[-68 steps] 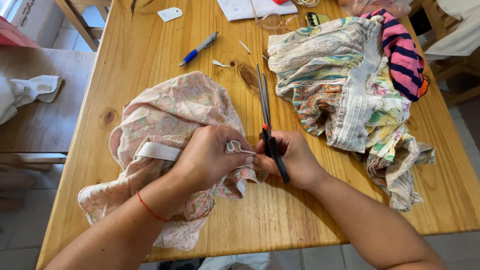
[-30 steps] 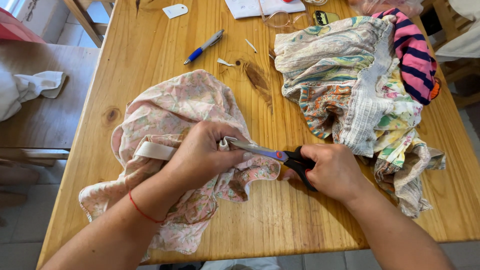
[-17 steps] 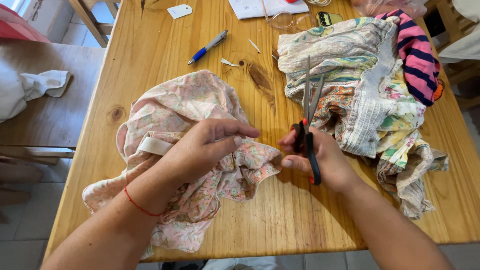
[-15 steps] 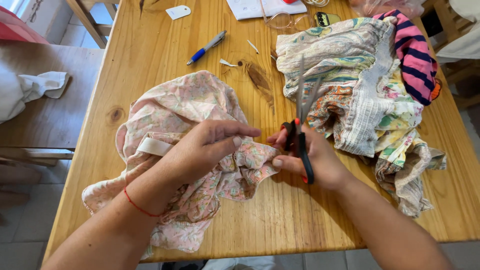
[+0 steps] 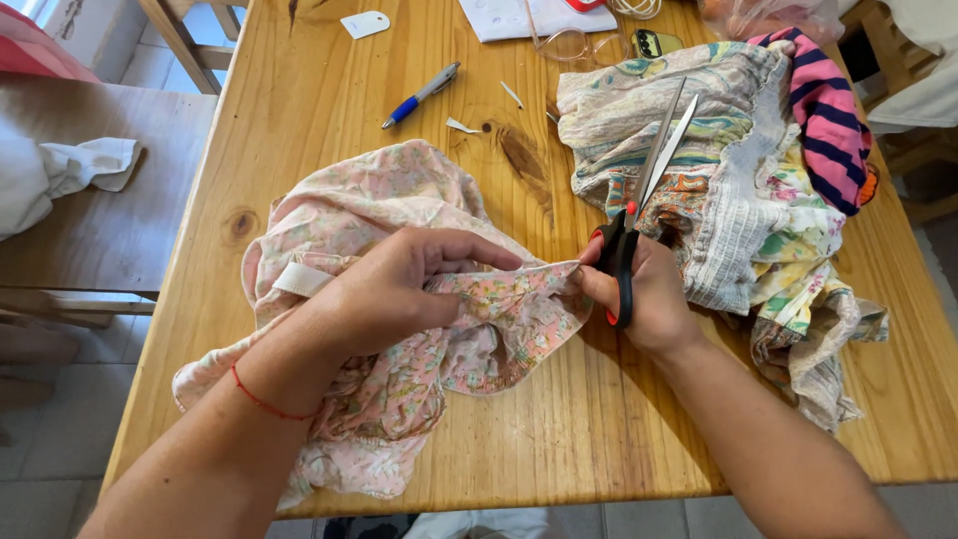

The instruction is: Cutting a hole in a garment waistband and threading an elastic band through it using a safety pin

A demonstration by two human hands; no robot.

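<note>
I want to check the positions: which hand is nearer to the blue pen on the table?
Left. The left hand rests on the pink floral cloth, below the blue pen. The right hand, holding scissors, sits farther right.

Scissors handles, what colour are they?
Black with red trim on the scissors, seen in the head view.

on wooden desk (image 5: 329, 120): blue pen (image 5: 420, 96), heap of patterned cloths (image 5: 738, 190), striped garment (image 5: 826, 120), glasses (image 5: 569, 45), white paper (image 5: 509, 18).
</note>
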